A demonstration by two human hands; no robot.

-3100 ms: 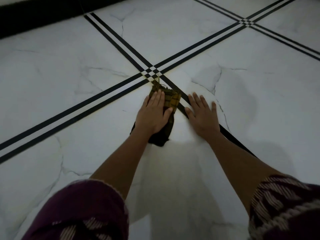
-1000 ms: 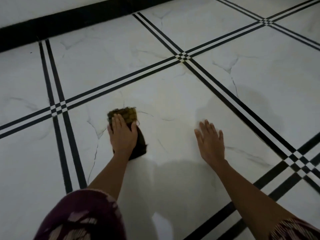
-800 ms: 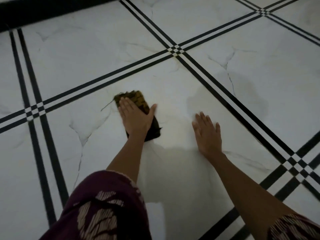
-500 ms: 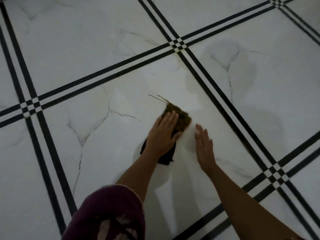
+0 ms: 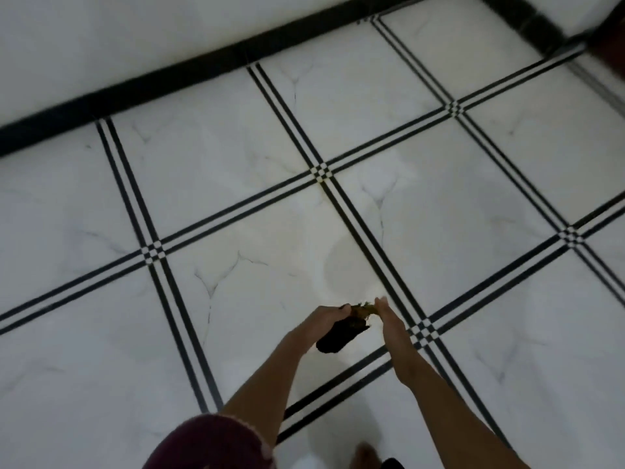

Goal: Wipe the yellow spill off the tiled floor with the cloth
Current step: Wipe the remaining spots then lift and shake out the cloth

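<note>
The cloth (image 5: pixel 340 335) is a dark bundle with a yellow-green stained end, and both hands hold it up above the floor. My left hand (image 5: pixel 326 319) grips its dark part from above. My right hand (image 5: pixel 389 316) pinches the stained end with its fingertips. The floor (image 5: pixel 236 184) is white marble tile with black double lines. A faint damp smear (image 5: pixel 343 262) lies on the tile just beyond my hands. No strong yellow patch shows on the floor, and the view is blurred.
A black skirting strip (image 5: pixel 203 62) runs along the white wall at the top. A dark brown object (image 5: pixel 610 38) sits at the top right corner. My bare foot (image 5: pixel 363 451) stands on the tile at the bottom edge.
The view has risen and pulled back. My left hand lifted the cloth off the tile. My right hand left the floor and took the cloth's stained end.
</note>
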